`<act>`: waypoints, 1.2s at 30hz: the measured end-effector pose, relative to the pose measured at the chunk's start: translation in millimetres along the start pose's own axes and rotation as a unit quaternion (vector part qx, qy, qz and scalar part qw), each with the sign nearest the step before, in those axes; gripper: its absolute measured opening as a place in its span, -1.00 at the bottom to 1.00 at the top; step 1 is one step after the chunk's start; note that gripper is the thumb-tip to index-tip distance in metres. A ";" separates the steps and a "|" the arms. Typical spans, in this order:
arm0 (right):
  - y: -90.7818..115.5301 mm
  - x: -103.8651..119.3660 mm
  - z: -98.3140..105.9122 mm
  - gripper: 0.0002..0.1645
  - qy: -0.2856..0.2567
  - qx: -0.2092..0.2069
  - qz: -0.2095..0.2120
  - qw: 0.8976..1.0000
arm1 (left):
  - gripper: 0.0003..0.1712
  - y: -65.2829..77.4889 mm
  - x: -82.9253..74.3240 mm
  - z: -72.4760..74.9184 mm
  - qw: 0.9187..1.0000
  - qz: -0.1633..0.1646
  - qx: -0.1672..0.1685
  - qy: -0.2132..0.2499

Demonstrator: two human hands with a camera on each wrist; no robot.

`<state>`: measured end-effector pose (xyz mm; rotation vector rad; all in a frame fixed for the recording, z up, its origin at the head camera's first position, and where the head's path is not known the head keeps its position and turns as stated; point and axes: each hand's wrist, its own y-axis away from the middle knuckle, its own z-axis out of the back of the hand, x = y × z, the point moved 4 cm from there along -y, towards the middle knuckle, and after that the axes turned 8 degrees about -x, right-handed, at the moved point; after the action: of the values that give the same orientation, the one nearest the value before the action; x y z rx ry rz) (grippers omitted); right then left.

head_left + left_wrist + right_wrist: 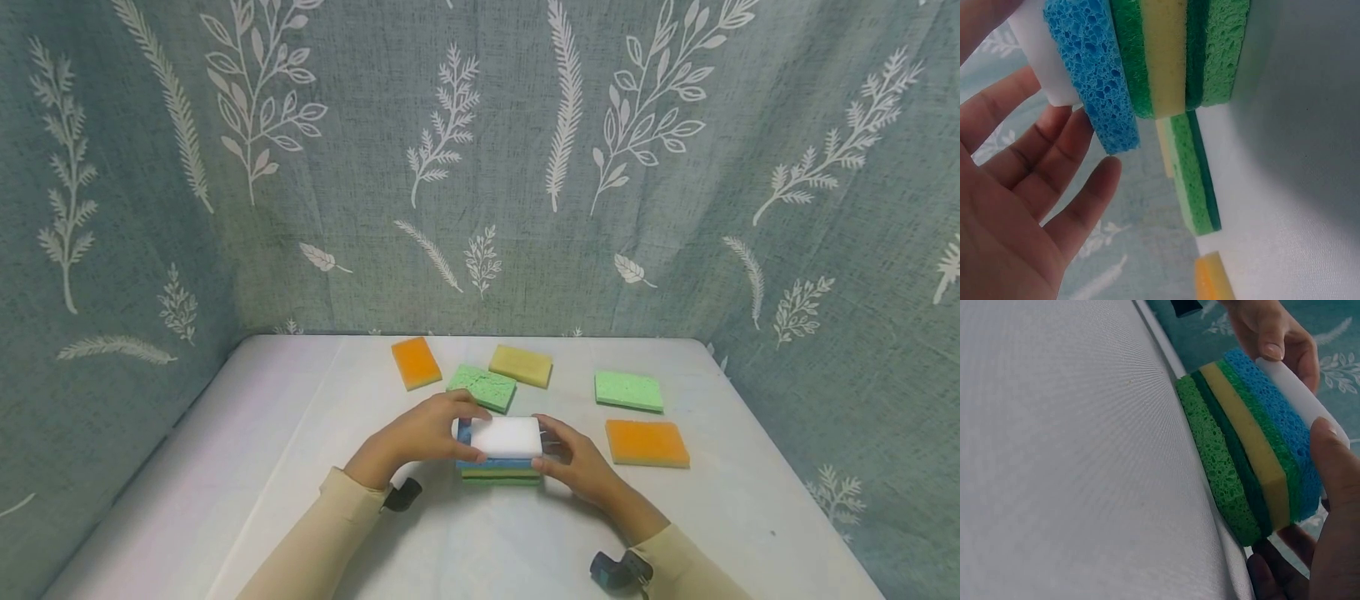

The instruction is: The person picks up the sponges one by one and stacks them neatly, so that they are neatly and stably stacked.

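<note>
Your left hand (431,431) — thumb and fingers moderately parted, pinching the white block (506,437) at its left end, that block atop a blue sponge (1092,75) and green-and-yellow layers (1249,444), your right hand (581,462) — similarly spread, gripping its right end.

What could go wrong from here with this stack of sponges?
The blue sponge juts past the layers beneath it near the left hand, so that end might sag or tip. The white block sits on top, between the left hand and right hand, so uneven pressure could slide it. A green sponge lies close behind the stack, so fingers might bump it.
</note>
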<state>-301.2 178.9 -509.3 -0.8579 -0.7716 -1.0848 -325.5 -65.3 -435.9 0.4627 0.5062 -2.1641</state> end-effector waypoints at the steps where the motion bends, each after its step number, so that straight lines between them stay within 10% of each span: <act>1: 0.7 2.3 0.0 -0.17 0.000 -0.001 -0.001 1.000 | -0.31 -0.1 0.3 0.0 1.000 0.000 0.000 0.001; 36: 1.6 1.2 0.0 -0.18 0.005 0.003 0.011 1.000 | -0.24 7.5 7.1 15.5 1.000 -0.005 -0.010 0.010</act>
<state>-299.3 178.7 -508.5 -0.8529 -0.7554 -1.0666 -325.9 -82.0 -427.7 0.4728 0.5425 -2.1641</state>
